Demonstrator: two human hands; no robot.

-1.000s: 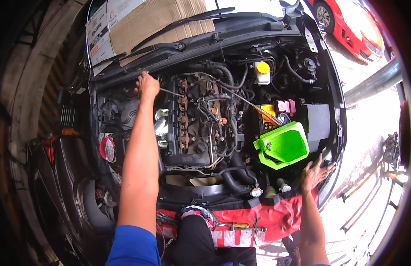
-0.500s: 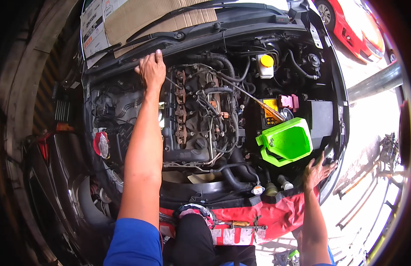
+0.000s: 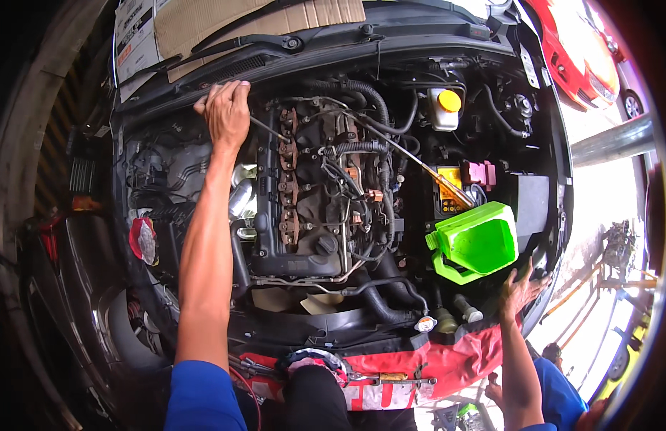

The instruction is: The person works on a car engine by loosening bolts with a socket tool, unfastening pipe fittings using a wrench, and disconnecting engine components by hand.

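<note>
My left hand (image 3: 229, 115), over the far left of the engine bay, is closed round a metal-shafted tool (image 3: 267, 128). The grip is hidden in my fist; the thin shaft slants right to the row of rusty brown rocker parts (image 3: 288, 179) on the opened engine. Whether its tip touches them I cannot tell. My right hand (image 3: 518, 291) has its fingers spread by the right front corner of the bay and holds nothing. Just beyond it, on the right side of the bay, sits a cut-open green plastic jug (image 3: 480, 244). A screwdriver with an amber handle (image 3: 454, 187) leans across the engine's right side.
A reservoir with a yellow cap (image 3: 446, 108) stands at the back right. A red cover (image 3: 462, 355) drapes the front edge, with wrenches (image 3: 398, 379) and rags (image 3: 315, 357) on it. Another person's blue sleeve (image 3: 561, 391) shows at lower right. Cardboard (image 3: 232, 29) lies on the windshield.
The view has shifted, so the engine bay sits differently in the picture. My left hand has moved left, showing more of the tool's shaft. A person in blue has come into view at lower right.
</note>
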